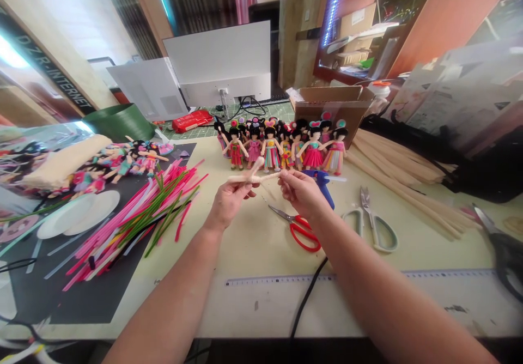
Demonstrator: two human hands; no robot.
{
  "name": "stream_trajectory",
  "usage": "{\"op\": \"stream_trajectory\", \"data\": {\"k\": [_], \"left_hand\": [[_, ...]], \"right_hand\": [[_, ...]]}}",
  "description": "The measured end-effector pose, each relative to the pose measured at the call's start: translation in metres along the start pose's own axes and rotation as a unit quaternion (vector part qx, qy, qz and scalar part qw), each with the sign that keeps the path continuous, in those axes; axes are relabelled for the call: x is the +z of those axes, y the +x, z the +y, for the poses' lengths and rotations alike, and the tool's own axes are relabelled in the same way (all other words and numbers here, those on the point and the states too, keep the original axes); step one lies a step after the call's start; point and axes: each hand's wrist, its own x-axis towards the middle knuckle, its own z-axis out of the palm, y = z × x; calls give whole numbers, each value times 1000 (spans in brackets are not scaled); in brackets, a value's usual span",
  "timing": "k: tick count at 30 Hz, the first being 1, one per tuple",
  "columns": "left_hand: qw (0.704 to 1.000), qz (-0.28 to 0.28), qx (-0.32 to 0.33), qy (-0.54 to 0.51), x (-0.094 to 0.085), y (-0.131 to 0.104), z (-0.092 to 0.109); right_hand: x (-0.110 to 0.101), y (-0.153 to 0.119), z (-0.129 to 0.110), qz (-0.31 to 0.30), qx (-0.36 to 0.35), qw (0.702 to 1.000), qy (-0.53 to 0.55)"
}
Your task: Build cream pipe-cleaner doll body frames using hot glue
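A cream fuzzy-stem figure [255, 179] is held between both hands over the table. My left hand [229, 200] pinches its left part, fingers closed around it. The thin right end of the figure is pinched in the fingertips of my right hand [300, 189]. Just below the hands lie red-handled scissors [304, 234], their blades pointing up and left. Behind the figure stands a group of small dolls [272, 146] with black hair and colourful dresses. A blue glue gun [322, 184] lies partly hidden behind my right hand.
Pink and green fuzzy stems [139, 211] and white plates [96, 211] lie left. Grey-handled scissors [373, 222], beige stems [404, 179] and black scissors [498, 249] lie right. A ruler [269, 281] and black cable [308, 293] are nearer. A cardboard box [330, 108] stands behind.
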Motion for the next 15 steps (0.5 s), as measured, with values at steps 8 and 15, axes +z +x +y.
{"op": "stream_trajectory", "data": {"k": [8,15], "left_hand": [[982,-32,116,146,-10,-3,8],[991,127,-1,31,-18,10,-8]], "right_hand": [[-1,-1,-1,-6,40,999,21],[-2,0,-4,-8,-33,999,31]]}}
